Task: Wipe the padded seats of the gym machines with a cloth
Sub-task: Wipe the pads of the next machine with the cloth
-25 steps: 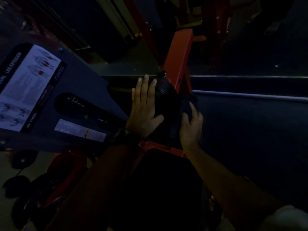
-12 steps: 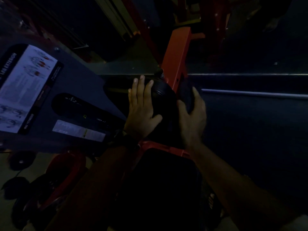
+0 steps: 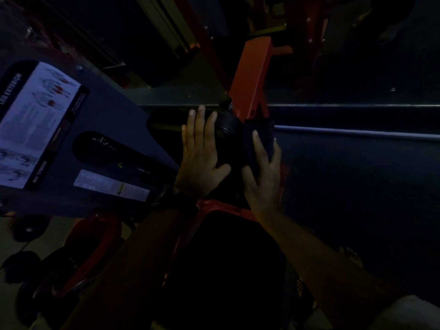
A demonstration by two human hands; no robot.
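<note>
In the right hand (image 3: 262,177) lies the cloth (image 3: 262,129).

**Hands and cloth set against the roller pad**

The roller pad (image 3: 226,129) is placed at the centre, beyond the seat pad (image 3: 228,270). The left hand (image 3: 202,158) is laid flat on the roller's left side. The right hand (image 3: 262,177) is set on its right side, and the cloth (image 3: 259,139) is held by it against the roller. The frame beam (image 3: 254,75) is seen behind the roller. The placard panel (image 3: 38,122) is positioned to the left, and weight plates (image 3: 21,265) are found below it
</note>
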